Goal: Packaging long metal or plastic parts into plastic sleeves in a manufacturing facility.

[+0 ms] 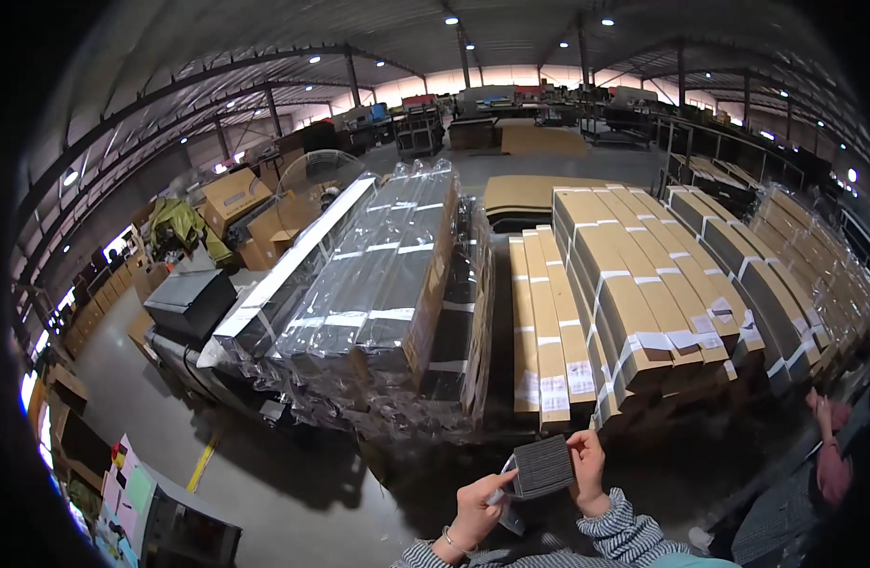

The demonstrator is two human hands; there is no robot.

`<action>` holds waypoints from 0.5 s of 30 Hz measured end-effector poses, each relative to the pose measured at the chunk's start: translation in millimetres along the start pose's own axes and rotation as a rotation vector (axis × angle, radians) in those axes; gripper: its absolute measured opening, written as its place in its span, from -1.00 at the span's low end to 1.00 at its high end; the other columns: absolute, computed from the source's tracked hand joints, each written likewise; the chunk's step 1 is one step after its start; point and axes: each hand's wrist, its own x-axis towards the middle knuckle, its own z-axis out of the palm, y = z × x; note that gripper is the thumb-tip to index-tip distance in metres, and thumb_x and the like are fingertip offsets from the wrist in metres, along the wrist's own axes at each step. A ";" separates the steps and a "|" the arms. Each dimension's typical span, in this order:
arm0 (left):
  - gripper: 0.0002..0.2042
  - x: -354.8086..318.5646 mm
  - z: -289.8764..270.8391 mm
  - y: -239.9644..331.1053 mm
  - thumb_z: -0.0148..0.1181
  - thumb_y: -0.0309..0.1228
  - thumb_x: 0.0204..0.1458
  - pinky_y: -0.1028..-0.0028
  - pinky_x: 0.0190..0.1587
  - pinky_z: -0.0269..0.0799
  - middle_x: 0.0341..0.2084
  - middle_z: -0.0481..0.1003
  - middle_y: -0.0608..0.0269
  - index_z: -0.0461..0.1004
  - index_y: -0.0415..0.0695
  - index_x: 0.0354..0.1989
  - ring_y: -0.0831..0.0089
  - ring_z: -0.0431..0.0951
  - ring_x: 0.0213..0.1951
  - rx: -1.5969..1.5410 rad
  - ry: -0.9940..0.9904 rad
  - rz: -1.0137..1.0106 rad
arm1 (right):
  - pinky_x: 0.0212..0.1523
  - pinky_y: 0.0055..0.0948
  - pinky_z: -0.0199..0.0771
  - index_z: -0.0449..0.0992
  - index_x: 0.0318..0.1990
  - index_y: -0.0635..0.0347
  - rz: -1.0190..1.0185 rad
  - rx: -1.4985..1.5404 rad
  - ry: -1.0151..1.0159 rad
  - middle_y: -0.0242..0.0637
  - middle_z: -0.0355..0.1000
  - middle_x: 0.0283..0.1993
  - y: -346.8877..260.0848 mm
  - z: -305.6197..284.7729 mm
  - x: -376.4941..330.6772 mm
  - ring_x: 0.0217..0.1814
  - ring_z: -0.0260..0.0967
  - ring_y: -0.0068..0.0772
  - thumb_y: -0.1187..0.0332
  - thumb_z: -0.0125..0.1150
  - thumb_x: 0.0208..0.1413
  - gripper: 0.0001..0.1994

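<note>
- A small dark ribbed panel [543,466] sits low in the middle of the view, held up between both hands.
- Left hand [476,506] pinches its left edge; there's a bit of clear wrap there too.
- Right hand [588,470] is clamped on the right edge.
- Just past it: plastic-wrapped bundles [387,284] and taped cardboard boxes [624,293], stacked long.
- Another person's hand [826,413] is far right.
</note>
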 end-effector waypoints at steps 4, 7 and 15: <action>-0.44 -10.5 7.9 26.3 0.15 -0.71 -0.13 0.45 -0.31 0.46 -0.35 0.58 0.03 0.53 -0.04 0.14 0.17 0.58 -0.42 -0.234 0.172 -0.023 | -0.15 -0.61 0.41 0.34 -0.15 0.29 -0.127 -0.065 0.050 -0.33 0.37 -0.26 -4.0 0.4 -27.9 -0.26 0.38 -0.64 0.71 -0.01 0.23 -0.86; -0.48 -21.8 18.2 4.0 0.13 -0.67 -0.10 0.38 -0.20 0.53 -0.28 0.59 -0.03 0.52 -0.06 0.13 0.10 0.65 -0.29 0.021 0.020 -0.260 | -0.32 -0.60 0.37 0.37 -0.18 0.29 0.061 -0.161 0.009 -0.38 0.39 -0.38 41.9 -10.6 -49.9 -0.39 0.35 -0.68 0.65 0.01 0.21 -0.90; -0.72 -32.0 -6.1 -35.8 0.20 -0.16 0.16 0.25 -0.24 0.53 -0.36 0.60 -0.03 0.57 -0.14 -0.20 -0.01 0.61 -0.25 0.321 -0.570 0.003 | -0.48 -0.57 0.29 0.37 -0.16 0.26 0.273 -0.015 0.011 -0.42 0.32 -0.53 89.9 -41.8 -52.0 -0.54 0.28 -0.62 0.61 0.06 0.21 -0.90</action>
